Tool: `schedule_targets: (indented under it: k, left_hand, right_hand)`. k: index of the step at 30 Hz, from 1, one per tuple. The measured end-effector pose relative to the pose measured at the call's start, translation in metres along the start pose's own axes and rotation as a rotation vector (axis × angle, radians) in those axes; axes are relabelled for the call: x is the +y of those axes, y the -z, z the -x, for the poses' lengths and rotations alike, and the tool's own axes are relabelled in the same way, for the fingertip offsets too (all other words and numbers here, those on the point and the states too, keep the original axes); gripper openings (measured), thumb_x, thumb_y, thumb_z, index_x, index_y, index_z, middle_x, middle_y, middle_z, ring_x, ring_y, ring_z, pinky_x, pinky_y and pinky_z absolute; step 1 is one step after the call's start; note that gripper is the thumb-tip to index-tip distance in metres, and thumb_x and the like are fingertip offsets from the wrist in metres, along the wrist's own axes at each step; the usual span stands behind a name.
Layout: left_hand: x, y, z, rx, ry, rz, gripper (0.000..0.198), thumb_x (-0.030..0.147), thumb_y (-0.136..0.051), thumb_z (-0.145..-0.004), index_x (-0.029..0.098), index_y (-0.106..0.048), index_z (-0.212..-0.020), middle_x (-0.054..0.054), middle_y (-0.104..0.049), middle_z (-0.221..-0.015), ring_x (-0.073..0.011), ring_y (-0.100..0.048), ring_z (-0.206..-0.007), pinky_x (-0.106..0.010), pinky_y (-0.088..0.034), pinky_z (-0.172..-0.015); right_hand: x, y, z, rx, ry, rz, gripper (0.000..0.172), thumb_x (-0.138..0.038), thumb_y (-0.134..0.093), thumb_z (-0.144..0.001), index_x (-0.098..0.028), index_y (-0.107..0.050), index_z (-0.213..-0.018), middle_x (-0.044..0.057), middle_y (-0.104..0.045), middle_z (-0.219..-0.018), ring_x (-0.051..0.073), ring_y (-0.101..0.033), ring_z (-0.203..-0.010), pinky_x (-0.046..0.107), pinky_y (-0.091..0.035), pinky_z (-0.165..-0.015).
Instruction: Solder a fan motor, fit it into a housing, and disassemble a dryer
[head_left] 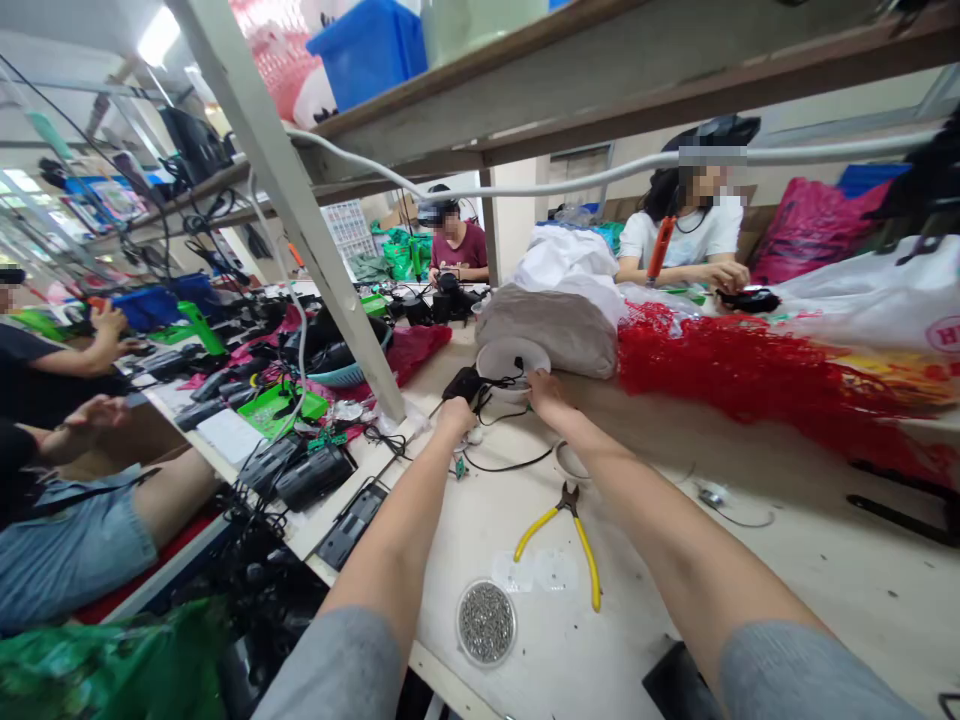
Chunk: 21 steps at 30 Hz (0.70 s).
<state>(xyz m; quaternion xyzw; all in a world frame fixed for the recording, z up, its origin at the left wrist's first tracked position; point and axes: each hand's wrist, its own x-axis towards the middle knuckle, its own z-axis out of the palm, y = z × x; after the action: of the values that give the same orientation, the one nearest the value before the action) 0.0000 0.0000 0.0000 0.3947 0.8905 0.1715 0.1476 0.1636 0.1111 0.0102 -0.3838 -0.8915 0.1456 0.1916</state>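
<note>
My left hand (455, 416) was closed on a black corded unit (463, 384). My right hand (546, 392) was narrowed at a thin black cable (504, 392), its grip impossible to tell, just beside a white round dish (513, 352). Between my forearms on the counter (645, 590) lay yellow-handled pliers (568, 527) and a round tub of screws (486, 622). Right of my right hand: red netting (742, 380).

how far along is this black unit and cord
Hard to tell. Done: black housings sit closed on the bench. In hand: the left hand at a small black unit, the right hand at its thin cord. Still out: a dish of screws and yellow-handled pliers lie untouched.
</note>
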Motion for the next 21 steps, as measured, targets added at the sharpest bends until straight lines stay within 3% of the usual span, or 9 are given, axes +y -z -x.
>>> schedule_targets:
  k: [3,6,9,12,15,21]
  left_hand:
    - [-0.002,0.002,-0.005,-0.048,-0.007,0.079,0.028,0.03,-0.078,-0.083,0.015,-0.07,-0.105,-0.01,-0.073,-0.107,-0.0218,-0.07,-0.104,-0.036,-0.056,-0.09]
    - [-0.001,0.004,-0.009,-0.109,-0.024,0.167,0.023,0.034,-0.067,-0.094,0.018,-0.067,-0.11,-0.007,-0.069,-0.113,-0.0204,-0.068,-0.103,-0.038,-0.058,-0.089]
    - [-0.002,0.008,-0.013,-0.155,-0.047,0.287,0.021,0.033,-0.067,-0.094,0.016,-0.068,-0.106,-0.006,-0.07,-0.108,-0.0184,-0.068,-0.096,-0.035,-0.059,-0.084]
    - [-0.002,0.018,-0.013,-0.176,-0.053,0.434,0.017,0.027,-0.079,-0.083,0.013,-0.069,-0.086,-0.003,-0.072,-0.084,-0.0168,-0.07,-0.079,-0.031,-0.06,-0.074]
    - [-0.001,0.031,-0.012,-0.173,-0.069,0.592,0.02,0.021,-0.085,-0.073,0.014,-0.068,-0.078,-0.002,-0.07,-0.07,-0.0151,-0.069,-0.068,-0.028,-0.059,-0.068]
    - [0.0,0.047,-0.003,-0.151,-0.108,0.784,0.022,0.022,-0.083,-0.075,0.014,-0.064,-0.08,-0.004,-0.071,-0.072,-0.0143,-0.07,-0.067,-0.032,-0.062,-0.073]
  right_hand:
    - [-0.002,0.009,-0.008,0.049,-0.01,0.021,0.03,-0.037,-0.062,-0.098,-0.019,-0.063,-0.121,0.008,-0.065,-0.124,0.02,-0.066,-0.106,0.042,-0.057,-0.091]
    - [-0.001,0.037,-0.016,0.142,-0.006,0.028,0.024,-0.033,-0.062,-0.097,-0.017,-0.065,-0.115,0.009,-0.065,-0.121,0.021,-0.064,-0.106,0.042,-0.055,-0.093]
    - [0.0,0.07,-0.026,0.226,0.009,0.022,0.014,-0.025,-0.062,-0.095,-0.017,-0.066,-0.106,0.011,-0.065,-0.118,0.023,-0.062,-0.106,0.037,-0.05,-0.094]
    - [0.0,0.087,-0.031,0.263,0.037,0.011,0.01,-0.025,-0.063,-0.093,-0.019,-0.065,-0.1,0.011,-0.064,-0.112,0.024,-0.06,-0.103,0.035,-0.047,-0.09]
    - [-0.001,0.083,-0.028,0.251,0.053,0.003,0.006,-0.024,-0.065,-0.09,-0.019,-0.064,-0.093,0.009,-0.065,-0.105,0.023,-0.059,-0.097,0.033,-0.045,-0.086]
    - [-0.006,0.063,-0.022,0.213,0.051,-0.011,0.006,-0.024,-0.066,-0.088,-0.019,-0.064,-0.09,0.008,-0.064,-0.103,0.021,-0.058,-0.09,0.031,-0.045,-0.079]
